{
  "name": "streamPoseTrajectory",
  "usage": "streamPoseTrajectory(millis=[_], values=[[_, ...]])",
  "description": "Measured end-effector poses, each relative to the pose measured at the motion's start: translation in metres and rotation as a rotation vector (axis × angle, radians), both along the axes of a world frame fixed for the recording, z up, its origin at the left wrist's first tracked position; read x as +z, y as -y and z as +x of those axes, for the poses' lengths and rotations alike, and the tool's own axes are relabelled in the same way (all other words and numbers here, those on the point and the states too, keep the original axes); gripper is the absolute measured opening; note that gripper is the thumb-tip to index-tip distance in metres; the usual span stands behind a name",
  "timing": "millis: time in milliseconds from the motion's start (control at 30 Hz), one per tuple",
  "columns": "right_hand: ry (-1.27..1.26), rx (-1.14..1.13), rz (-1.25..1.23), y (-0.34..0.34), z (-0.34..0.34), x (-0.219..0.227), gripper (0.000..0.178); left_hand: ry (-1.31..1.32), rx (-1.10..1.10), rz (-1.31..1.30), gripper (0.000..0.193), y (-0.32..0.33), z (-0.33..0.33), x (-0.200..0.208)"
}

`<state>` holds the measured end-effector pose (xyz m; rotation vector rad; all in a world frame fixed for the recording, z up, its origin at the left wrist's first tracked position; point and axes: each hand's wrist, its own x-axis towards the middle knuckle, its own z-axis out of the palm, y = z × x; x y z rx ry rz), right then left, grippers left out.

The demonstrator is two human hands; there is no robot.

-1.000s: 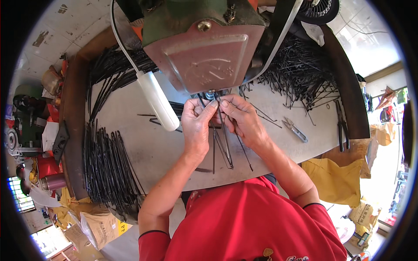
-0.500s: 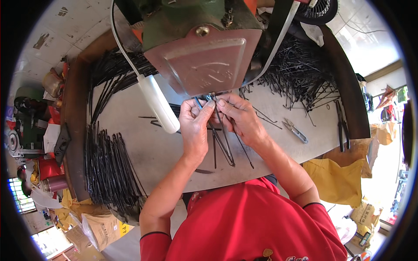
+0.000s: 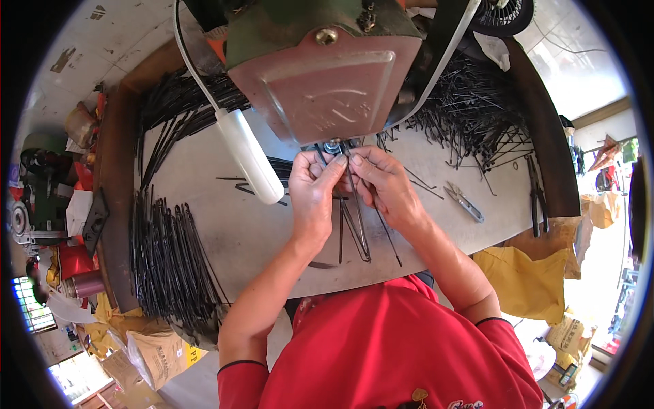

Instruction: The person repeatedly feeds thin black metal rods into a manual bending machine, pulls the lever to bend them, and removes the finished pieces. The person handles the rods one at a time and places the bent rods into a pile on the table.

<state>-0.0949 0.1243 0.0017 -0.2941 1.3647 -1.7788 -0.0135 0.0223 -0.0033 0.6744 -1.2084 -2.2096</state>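
Observation:
Both hands meet beneath the front of a green machine head with a pinkish metal cover [image 3: 323, 88]. My left hand [image 3: 315, 194] is closed, thumb and fingers pinching thin black rods at their upper ends. Beside it my right hand [image 3: 387, 183] is closed too, gripping the same black metal rods [image 3: 353, 232]. Several of these rods hang down from the fingers toward the table's near edge, one pair joined in a narrow V. Just above the fingertips a small round metal machine part [image 3: 332, 146] shows. The rods' top ends are partly hidden by the fingers.
A white tube lamp [image 3: 250, 157] on a bent arm hangs left of my hands. Bundled black rods [image 3: 174, 262] lie at left; a tangled heap [image 3: 470, 116] is at back right. Thread snips [image 3: 464, 202] and long-handled pliers [image 3: 537, 198] lie right. A raised wooden rim [image 3: 114, 184] borders the table [image 3: 436, 228].
Both hands and the held rods sit slightly further right in the picture, and the machine cover appears a little higher. The grip looks much the same.

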Motion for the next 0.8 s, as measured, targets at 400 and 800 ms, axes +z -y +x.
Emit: streamPoseTrajectory(millis=[400,800], values=[[-0.04,0.062,0.0,0.007,-0.004,0.009,0.023,-0.032,0.03,-0.069,0.016,0.005,0.0,0.004],[-0.071,0.053,-0.009,0.002,0.001,0.012,0.022,-0.022,0.051,-0.062,0.018,0.0,0.004,0.001]])
